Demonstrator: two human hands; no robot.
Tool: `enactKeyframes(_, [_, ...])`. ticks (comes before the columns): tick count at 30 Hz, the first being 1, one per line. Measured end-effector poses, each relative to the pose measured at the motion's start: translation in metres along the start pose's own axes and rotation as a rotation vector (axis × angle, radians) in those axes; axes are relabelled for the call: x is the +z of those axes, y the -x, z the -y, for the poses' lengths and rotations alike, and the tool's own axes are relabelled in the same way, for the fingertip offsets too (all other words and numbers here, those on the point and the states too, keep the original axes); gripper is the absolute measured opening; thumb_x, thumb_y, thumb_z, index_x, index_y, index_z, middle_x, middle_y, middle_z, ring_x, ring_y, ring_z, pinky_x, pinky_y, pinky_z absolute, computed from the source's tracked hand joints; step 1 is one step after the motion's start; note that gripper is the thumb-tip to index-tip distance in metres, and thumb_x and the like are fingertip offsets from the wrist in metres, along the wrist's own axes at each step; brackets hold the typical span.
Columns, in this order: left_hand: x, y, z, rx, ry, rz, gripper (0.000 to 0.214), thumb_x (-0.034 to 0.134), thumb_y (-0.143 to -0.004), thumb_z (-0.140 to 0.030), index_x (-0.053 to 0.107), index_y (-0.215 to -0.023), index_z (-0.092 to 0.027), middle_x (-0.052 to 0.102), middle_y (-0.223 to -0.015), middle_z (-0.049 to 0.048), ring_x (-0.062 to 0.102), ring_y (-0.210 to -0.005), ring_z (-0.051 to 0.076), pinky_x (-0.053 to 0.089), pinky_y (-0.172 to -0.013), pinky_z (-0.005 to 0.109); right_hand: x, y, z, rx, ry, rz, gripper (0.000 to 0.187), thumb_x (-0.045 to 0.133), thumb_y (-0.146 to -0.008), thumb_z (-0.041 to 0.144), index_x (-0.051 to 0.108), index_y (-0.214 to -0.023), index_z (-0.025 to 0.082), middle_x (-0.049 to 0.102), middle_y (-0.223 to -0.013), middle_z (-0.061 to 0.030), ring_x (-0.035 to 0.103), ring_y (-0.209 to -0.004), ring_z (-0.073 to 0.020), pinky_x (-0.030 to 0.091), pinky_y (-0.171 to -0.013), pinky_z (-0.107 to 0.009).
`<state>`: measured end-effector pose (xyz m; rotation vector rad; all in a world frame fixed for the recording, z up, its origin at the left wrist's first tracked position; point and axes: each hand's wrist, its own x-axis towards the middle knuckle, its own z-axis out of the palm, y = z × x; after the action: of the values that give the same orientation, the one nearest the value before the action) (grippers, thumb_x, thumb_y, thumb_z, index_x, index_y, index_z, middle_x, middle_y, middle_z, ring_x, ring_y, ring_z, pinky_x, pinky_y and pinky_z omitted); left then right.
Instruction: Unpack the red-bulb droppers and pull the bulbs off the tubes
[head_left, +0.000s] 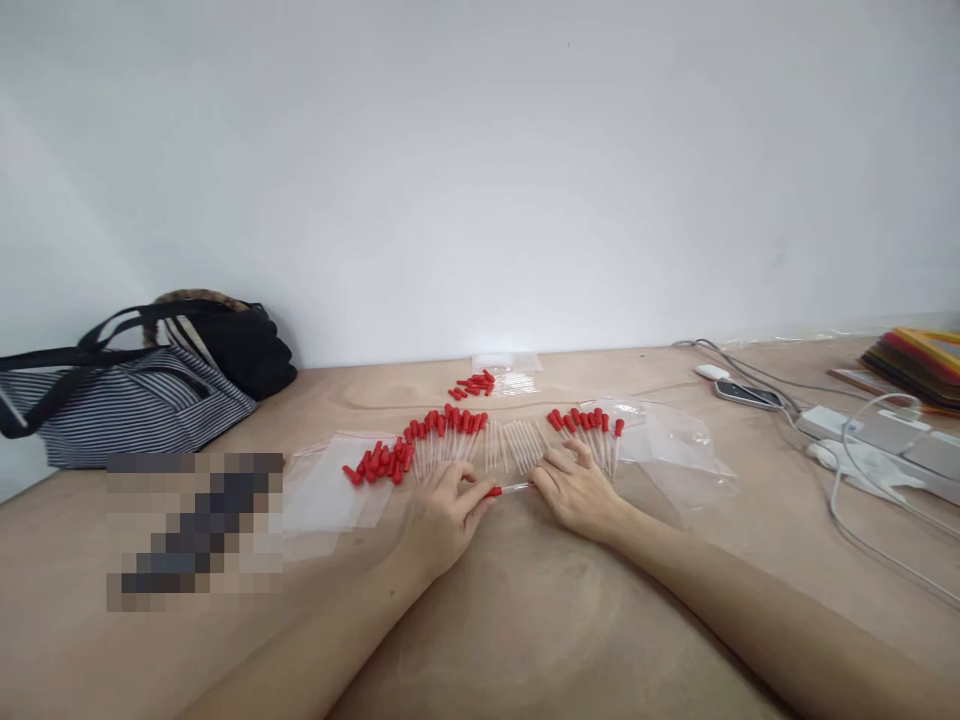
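Note:
My left hand (448, 512) and my right hand (574, 490) meet over one glass dropper (508, 489) that lies flat on the wooden table (525, 620). The left fingers pinch its red rubber cap; the right fingers pinch the clear tube end. Just behind the hands lies a row of droppers with red caps (450, 432), a bunch of bare glass tubes (521, 445), and another capped group (589, 428). A heap of loose red caps (379, 464) sits to the left, and a smaller one (474, 384) farther back.
Clear plastic bags lie at the left (330, 492), right (667, 440) and back (510, 366). A striped bag with black straps (127, 395) stands at the far left. Cables, a phone (746, 394), a mouse and a stack of coloured sheets (919, 362) occupy the right.

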<state>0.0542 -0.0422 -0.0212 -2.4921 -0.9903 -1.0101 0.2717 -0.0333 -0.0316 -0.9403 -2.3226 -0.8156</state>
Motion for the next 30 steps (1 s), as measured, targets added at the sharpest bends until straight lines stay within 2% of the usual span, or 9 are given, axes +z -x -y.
enactKeyframes(4, [-0.001,-0.004,-0.002,0.012,0.038,0.015,0.016,0.049,-0.085,-0.023,0.065,-0.085,-0.021,0.062,-0.074,0.0008,0.054,-0.07,0.015,0.038,-0.07,0.032,-0.001,-0.003,0.005,0.043,-0.104,0.007,0.016,0.044,-0.084,0.018,0.051,-0.07,0.017,0.056,-0.061,0.0005,0.044,-0.07,-0.0136,0.017,-0.089,-0.037])
enactKeyframes(7, [-0.002,-0.005,-0.003,-0.008,0.056,0.017,0.016,0.049,-0.085,-0.023,0.065,-0.084,-0.022,0.063,-0.073,-0.0003,0.054,-0.069,0.014,0.036,-0.07,0.031,-0.003,-0.006,0.013,0.052,-0.18,-0.034,0.013,0.045,-0.084,0.021,0.053,-0.074,0.018,0.056,-0.062,0.0015,0.045,-0.071,-0.0129,0.017,-0.089,-0.038])
enactKeyframes(11, [-0.001,-0.004,-0.003,0.018,0.085,0.046,0.013,0.052,-0.084,-0.027,0.064,-0.084,-0.022,0.064,-0.072,-0.0008,0.055,-0.069,0.014,0.034,-0.072,0.032,-0.003,-0.007,0.019,0.046,-0.158,-0.118,0.016,0.047,-0.084,0.02,0.055,-0.07,0.018,0.055,-0.058,0.0036,0.045,-0.07,-0.0109,0.014,-0.091,-0.039])
enactKeyframes(17, [-0.004,-0.007,-0.009,0.015,0.072,0.076,0.015,0.051,-0.084,-0.023,0.064,-0.076,-0.022,0.063,-0.066,-0.0027,0.053,-0.065,0.013,0.031,-0.079,0.035,-0.003,-0.003,0.02,0.003,-0.119,-0.173,0.013,0.049,-0.082,0.015,0.056,-0.071,0.017,0.055,-0.055,0.0049,0.046,-0.073,-0.0103,0.012,-0.094,-0.042])
enactKeyframes(22, [-0.008,-0.004,-0.007,-0.013,0.047,0.093,0.018,0.049,-0.084,-0.02,0.062,-0.072,-0.021,0.063,-0.066,-0.002,0.053,-0.066,0.015,0.031,-0.08,0.038,-0.002,0.002,0.018,0.022,-0.144,-0.167,0.013,0.048,-0.081,0.014,0.057,-0.071,0.019,0.055,-0.054,0.0052,0.048,-0.075,-0.0108,0.012,-0.095,-0.043])
enactKeyframes(26, [-0.011,0.002,0.014,-0.146,0.032,0.081,0.019,0.047,-0.084,-0.023,0.064,-0.075,-0.021,0.065,-0.072,0.0009,0.055,-0.069,0.017,0.037,-0.07,0.033,-0.003,0.007,0.005,0.184,-0.152,-0.111,0.017,0.047,-0.083,0.02,0.059,-0.071,0.02,0.059,-0.059,0.0032,0.049,-0.075,-0.0117,0.013,-0.093,-0.042])
enactKeyframes(30, [-0.018,-0.002,0.037,-0.324,0.097,0.012,0.025,0.043,-0.085,-0.032,0.064,-0.082,-0.019,0.063,-0.076,0.0042,0.056,-0.072,0.017,0.043,-0.066,0.028,-0.003,0.001,-0.01,0.523,-0.137,0.024,0.024,0.044,-0.085,0.029,0.063,-0.074,0.02,0.064,-0.066,-0.0005,0.05,-0.076,-0.0143,0.019,-0.084,-0.038])
